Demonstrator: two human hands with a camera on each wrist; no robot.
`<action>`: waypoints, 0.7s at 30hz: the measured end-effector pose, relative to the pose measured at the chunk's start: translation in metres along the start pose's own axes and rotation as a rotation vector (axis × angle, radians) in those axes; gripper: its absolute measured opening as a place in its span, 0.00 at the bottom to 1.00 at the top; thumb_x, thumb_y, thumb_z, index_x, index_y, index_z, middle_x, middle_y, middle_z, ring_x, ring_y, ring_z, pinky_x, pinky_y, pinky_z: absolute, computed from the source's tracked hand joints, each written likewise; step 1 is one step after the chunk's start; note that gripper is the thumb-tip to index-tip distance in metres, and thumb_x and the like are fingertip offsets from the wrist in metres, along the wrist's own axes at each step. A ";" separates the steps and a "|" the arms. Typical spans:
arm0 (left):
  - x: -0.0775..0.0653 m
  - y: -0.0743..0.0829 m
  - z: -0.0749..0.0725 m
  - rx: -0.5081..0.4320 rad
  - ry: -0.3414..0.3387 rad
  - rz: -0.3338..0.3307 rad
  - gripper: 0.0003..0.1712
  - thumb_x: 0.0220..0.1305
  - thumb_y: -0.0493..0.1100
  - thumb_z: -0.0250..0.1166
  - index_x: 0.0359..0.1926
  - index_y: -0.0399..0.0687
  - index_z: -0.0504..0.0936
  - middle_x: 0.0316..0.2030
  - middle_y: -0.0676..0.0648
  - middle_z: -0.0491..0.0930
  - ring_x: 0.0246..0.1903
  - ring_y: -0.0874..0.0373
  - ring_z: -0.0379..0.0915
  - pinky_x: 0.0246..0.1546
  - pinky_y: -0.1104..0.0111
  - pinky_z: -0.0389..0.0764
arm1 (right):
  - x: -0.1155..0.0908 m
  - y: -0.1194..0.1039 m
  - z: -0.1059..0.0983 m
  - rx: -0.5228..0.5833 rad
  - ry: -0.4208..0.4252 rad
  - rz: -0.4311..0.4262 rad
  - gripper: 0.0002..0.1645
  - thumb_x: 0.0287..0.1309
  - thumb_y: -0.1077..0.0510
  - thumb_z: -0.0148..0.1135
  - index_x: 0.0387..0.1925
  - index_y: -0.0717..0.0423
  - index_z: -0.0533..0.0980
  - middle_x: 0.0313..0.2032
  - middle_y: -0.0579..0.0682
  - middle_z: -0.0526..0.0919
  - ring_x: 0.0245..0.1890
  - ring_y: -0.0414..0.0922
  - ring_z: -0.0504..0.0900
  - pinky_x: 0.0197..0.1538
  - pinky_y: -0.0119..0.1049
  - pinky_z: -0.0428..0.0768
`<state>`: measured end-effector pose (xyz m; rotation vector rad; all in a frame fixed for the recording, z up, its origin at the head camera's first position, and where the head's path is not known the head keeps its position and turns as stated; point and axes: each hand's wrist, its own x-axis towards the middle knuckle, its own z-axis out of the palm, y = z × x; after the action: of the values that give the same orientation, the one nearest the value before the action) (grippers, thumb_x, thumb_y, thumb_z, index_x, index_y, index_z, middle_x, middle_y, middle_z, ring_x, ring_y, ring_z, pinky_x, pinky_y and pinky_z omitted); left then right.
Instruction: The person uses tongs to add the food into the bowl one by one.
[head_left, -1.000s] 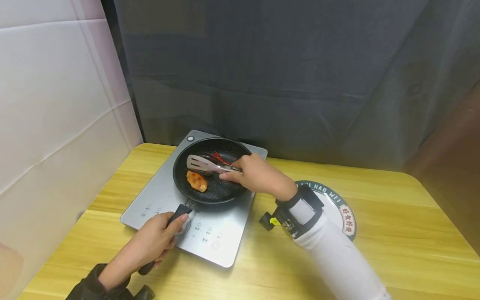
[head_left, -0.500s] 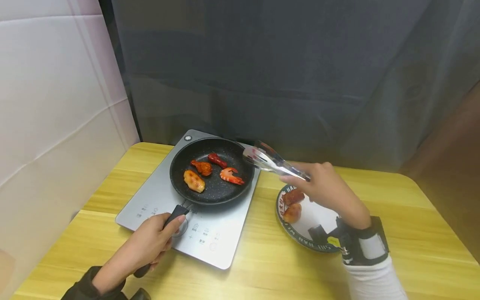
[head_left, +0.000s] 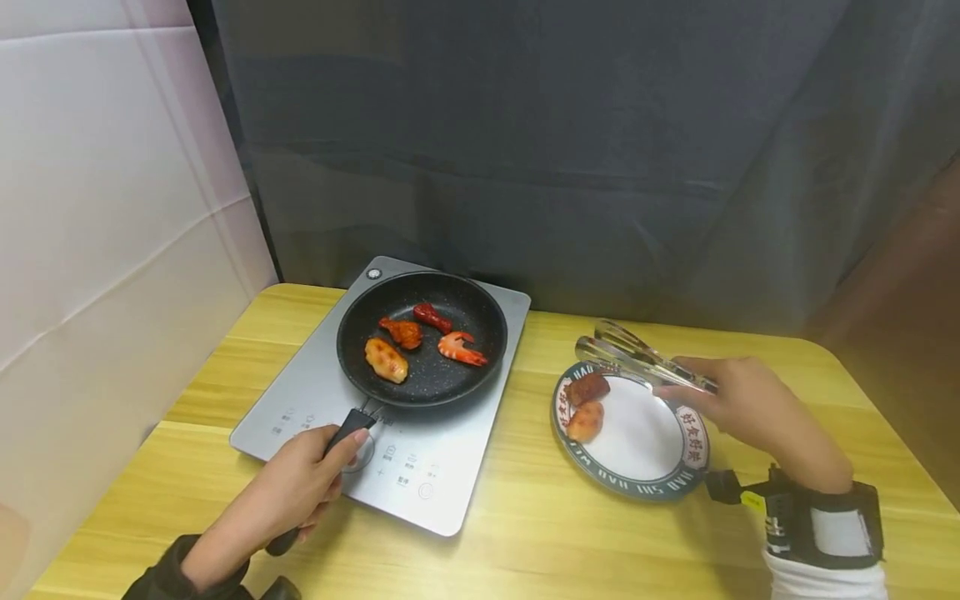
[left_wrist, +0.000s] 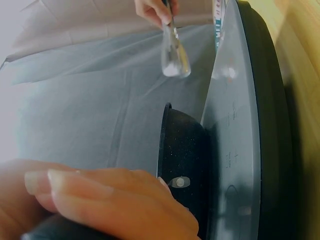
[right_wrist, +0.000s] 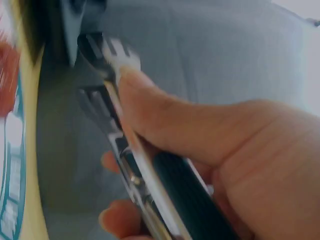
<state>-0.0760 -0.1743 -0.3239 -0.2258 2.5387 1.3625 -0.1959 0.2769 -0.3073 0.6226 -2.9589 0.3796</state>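
My left hand (head_left: 306, 473) grips the black handle (head_left: 349, 430) of a frying pan (head_left: 450, 390), which sits on a silver induction cooktop (head_left: 315, 375). Inside the pan lie a chicken wing (head_left: 386, 360), an orange-brown drumstick (head_left: 403, 333), a dark red drumstick (head_left: 432, 317) and a shrimp (head_left: 461, 348). With its thumb along one arm, my right hand (head_left: 738, 400) holds metal tongs (head_left: 637, 354) over the far side of a plate (head_left: 637, 433). The tongs' arms stand apart, and no food shows between their tips. A brown meat piece (head_left: 587, 388) and a golden-brown piece (head_left: 585, 422) lie at the plate's left side.
The cooktop and plate stand on a yellow wood-grain table (head_left: 517, 517). Behind it hangs a dark grey cloth (head_left: 525, 167). A white cloth wall (head_left: 112, 208) closes off the left side.
My right hand has drawn the tongs away from the pan to the right, over the plate. The drumsticks and shrimp have come into sight. My left hand stays on the handle.
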 end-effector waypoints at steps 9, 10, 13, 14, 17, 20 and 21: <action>0.000 -0.002 -0.002 -0.006 -0.004 -0.001 0.25 0.72 0.58 0.51 0.34 0.39 0.71 0.12 0.48 0.63 0.05 0.58 0.55 0.04 0.64 0.66 | -0.005 0.026 0.010 -0.030 -0.033 -0.031 0.39 0.48 0.36 0.70 0.53 0.59 0.78 0.30 0.55 0.84 0.26 0.46 0.76 0.33 0.52 0.78; 0.000 -0.002 -0.002 -0.009 -0.004 0.000 0.25 0.71 0.59 0.51 0.34 0.39 0.71 0.12 0.48 0.63 0.05 0.58 0.55 0.04 0.64 0.66 | -0.005 0.027 0.011 -0.025 -0.042 -0.040 0.38 0.48 0.36 0.70 0.53 0.58 0.79 0.26 0.52 0.82 0.24 0.44 0.75 0.29 0.48 0.77; 0.001 -0.002 -0.001 -0.010 -0.009 0.004 0.25 0.72 0.59 0.51 0.34 0.39 0.71 0.13 0.48 0.63 0.05 0.58 0.55 0.04 0.64 0.66 | -0.004 0.032 0.014 -0.020 -0.065 -0.061 0.37 0.46 0.38 0.71 0.53 0.55 0.79 0.19 0.42 0.74 0.21 0.40 0.68 0.22 0.37 0.69; 0.001 -0.002 -0.001 -0.010 -0.010 0.006 0.25 0.72 0.58 0.51 0.34 0.39 0.71 0.13 0.48 0.63 0.05 0.58 0.55 0.04 0.64 0.67 | -0.004 0.033 0.014 -0.015 -0.072 -0.067 0.37 0.45 0.38 0.72 0.53 0.55 0.80 0.19 0.42 0.74 0.21 0.39 0.68 0.22 0.34 0.66; 0.002 -0.001 -0.001 -0.013 -0.017 0.007 0.24 0.72 0.58 0.51 0.34 0.39 0.71 0.13 0.48 0.63 0.05 0.58 0.55 0.04 0.64 0.67 | -0.004 0.037 0.014 0.002 -0.094 -0.064 0.38 0.42 0.38 0.74 0.53 0.55 0.80 0.22 0.42 0.77 0.22 0.39 0.69 0.22 0.33 0.65; 0.002 -0.001 -0.001 -0.019 -0.019 0.004 0.24 0.72 0.57 0.51 0.34 0.38 0.71 0.13 0.48 0.63 0.06 0.58 0.55 0.04 0.64 0.66 | -0.004 0.039 0.013 0.025 -0.112 -0.049 0.40 0.39 0.35 0.74 0.53 0.53 0.80 0.24 0.43 0.79 0.24 0.40 0.70 0.23 0.33 0.66; 0.002 -0.001 -0.001 -0.020 -0.020 0.003 0.24 0.72 0.57 0.51 0.34 0.38 0.71 0.13 0.48 0.63 0.06 0.58 0.55 0.04 0.64 0.66 | -0.004 0.039 0.013 0.030 -0.118 -0.039 0.41 0.38 0.34 0.74 0.53 0.52 0.80 0.23 0.42 0.77 0.23 0.40 0.70 0.22 0.33 0.66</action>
<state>-0.0776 -0.1761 -0.3250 -0.2116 2.5109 1.3853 -0.2087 0.3097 -0.3291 0.7301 -3.0518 0.3984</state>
